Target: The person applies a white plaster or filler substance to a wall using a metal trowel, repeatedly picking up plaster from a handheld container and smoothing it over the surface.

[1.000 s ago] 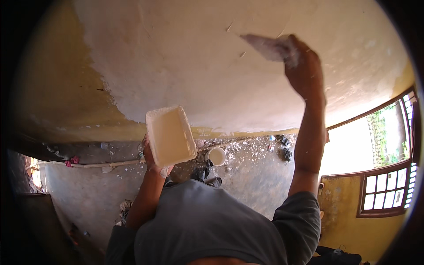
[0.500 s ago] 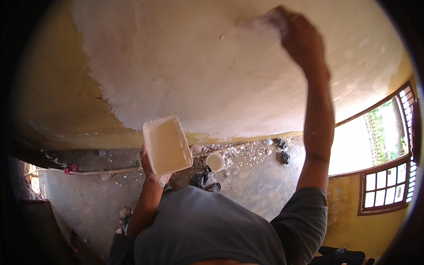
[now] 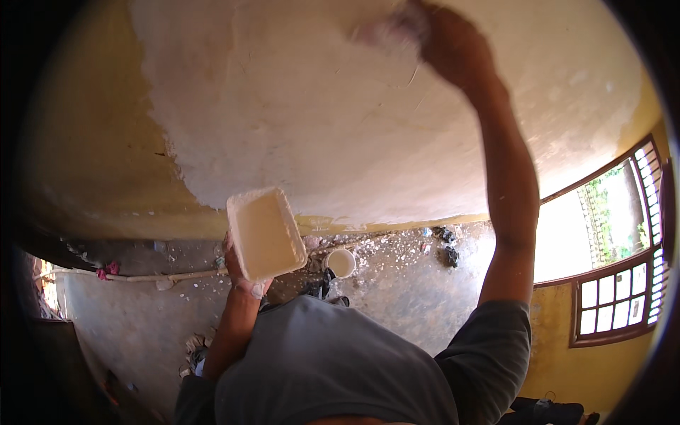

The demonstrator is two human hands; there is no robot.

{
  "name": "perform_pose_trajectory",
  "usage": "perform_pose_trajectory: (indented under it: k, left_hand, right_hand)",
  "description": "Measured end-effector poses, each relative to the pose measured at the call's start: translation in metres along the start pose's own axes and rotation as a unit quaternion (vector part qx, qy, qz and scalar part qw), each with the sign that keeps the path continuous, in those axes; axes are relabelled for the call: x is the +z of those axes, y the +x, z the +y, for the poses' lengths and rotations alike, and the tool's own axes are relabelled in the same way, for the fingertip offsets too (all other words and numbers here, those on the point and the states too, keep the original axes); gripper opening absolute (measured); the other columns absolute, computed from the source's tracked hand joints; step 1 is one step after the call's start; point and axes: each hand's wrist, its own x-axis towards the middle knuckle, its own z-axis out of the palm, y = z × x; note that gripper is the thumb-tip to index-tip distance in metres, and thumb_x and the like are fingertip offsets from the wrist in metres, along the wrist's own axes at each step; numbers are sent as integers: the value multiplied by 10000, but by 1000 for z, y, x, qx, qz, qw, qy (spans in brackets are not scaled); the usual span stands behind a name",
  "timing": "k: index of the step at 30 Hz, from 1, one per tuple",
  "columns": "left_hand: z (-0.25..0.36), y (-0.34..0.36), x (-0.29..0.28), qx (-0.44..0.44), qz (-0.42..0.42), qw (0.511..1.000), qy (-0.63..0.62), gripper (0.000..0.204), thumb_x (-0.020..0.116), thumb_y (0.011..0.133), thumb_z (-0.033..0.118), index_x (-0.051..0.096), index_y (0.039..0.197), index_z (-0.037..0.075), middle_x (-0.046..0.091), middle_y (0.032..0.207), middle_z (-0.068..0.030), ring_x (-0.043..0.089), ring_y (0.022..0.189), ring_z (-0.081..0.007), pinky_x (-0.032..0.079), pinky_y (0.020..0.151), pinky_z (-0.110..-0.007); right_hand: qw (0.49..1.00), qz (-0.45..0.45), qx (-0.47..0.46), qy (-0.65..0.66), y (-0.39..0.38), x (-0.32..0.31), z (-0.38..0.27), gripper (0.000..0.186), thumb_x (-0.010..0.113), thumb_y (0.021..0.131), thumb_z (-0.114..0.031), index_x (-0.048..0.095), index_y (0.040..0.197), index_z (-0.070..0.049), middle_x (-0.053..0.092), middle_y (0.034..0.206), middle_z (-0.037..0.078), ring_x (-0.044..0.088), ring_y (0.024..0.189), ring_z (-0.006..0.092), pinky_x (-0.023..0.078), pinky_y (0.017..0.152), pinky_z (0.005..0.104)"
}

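My left hand [image 3: 253,286] is closed around the lower left side of a shallow rectangular tub [image 3: 268,235], tilted so that its inside shows. Cream-white residue coats its rim and walls. Up high, my right hand [image 3: 457,49] grips a pale, flat-looking tool [image 3: 389,32], too blurred by motion to name surely. That tool is at or close to the wall [image 3: 319,134], where a whitish layer covers much of the yellow paint. Whether it touches the wall cannot be told.
A white bucket [image 3: 341,263] stands on the grey floor [image 3: 397,297] among scattered white flakes. A long pole [image 3: 177,275] lies along the wall's foot. Black crumpled plastic [image 3: 449,255] lies farther right. At the right is a brown-framed window [image 3: 616,301] with panes.
My right hand and its tool have swept leftward and slightly up across the wall. My left hand holds the tub in nearly the same place; the view has shifted slightly.
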Motion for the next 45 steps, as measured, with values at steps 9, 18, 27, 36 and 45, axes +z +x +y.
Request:
perform_pose_trajectory:
  k: [9,18,27,36,45]
  left_hand:
    - [1,-9,-6,12,51,999,-4,439,377,1020,429,550,1274,115,624,1146,-47,629,1035,-222,535,886,-393]
    - [-3,-5,-19,29,39,999,4,445,427,987,433,529,1283,118,627,1146,-60,645,1032,-241,563,848,-421]
    - [-3,-4,-22,16,7,1000,-1,472,406,1005,444,531,1313,110,621,1206,-64,622,1090,-251,530,926,-429]
    - [-5,0,-30,-14,14,1000,1,544,431,969,524,507,1348,141,614,1221,-49,626,1091,-247,546,886,-437]
    - [-2,-7,-27,14,28,999,12,445,370,1012,419,541,1288,115,621,1162,-45,619,1060,-230,527,899,-404]
  right_hand:
    - [990,99,-93,25,-71,42,-12,142,596,906,-99,620,1045,-106,687,875,110,676,853,268,565,672,413]
    - [981,102,-159,-47,-104,105,-13,205,608,843,-85,602,1048,-82,650,869,76,649,875,236,563,660,391]
    - [984,154,-59,-74,-56,45,30,187,648,893,-136,587,1062,-85,669,920,170,674,854,351,558,697,437]
    - [910,363,-8,-200,7,-65,96,388,641,837,-22,589,1215,47,667,1107,205,629,1080,333,509,934,392]
    - [985,8,-109,133,-35,41,-6,246,566,893,-30,594,1134,-72,680,1056,127,673,989,285,574,780,408]
